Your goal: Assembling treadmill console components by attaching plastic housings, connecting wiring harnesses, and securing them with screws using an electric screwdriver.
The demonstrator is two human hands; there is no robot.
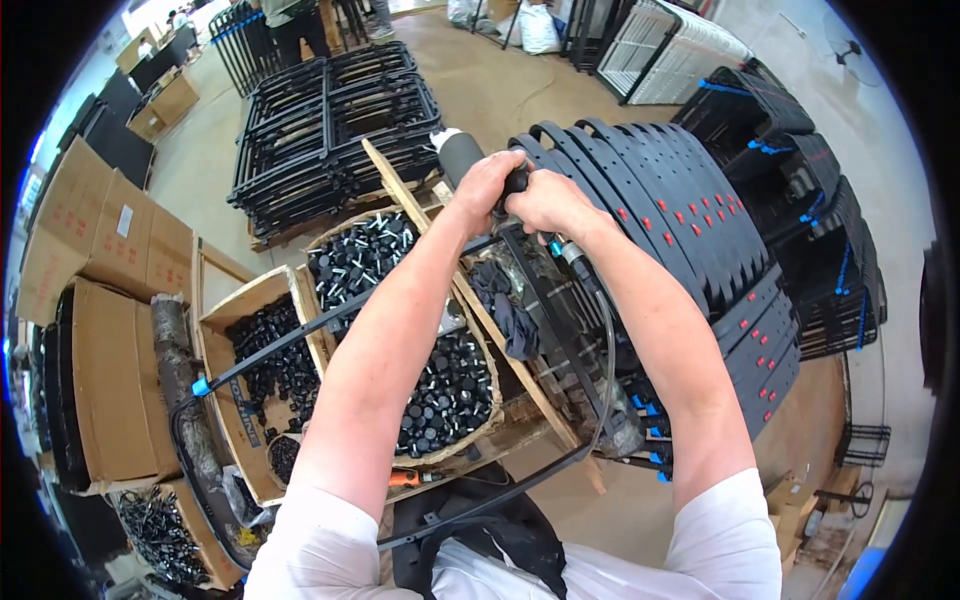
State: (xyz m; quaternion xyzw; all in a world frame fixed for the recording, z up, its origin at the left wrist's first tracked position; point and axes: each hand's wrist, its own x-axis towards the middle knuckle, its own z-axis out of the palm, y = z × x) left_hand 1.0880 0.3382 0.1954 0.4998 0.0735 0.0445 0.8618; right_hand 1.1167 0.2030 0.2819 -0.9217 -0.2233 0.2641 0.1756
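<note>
**Black tool (515,182), doubly gripped**

The left hand (481,191) and right hand (556,206) close side by side around it, fingers curled, in the middle of the scene. A clear hose (609,350) runs nearward from beneath the right hand.

Black-headed bolts (445,395) fill a box at near left; curved black panels (640,190) stand right. A tube frame (270,353) and wooden plank (545,408) edge the workspace. Bare floor (490,75) opens on the far side, beside stacked frames (330,130).

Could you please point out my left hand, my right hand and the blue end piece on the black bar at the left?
Left hand (482,190): head view, on the back of the hand.
Right hand (558,206): head view, on the back of the hand.
Blue end piece (201,387): head view, on its visible middle.
</note>
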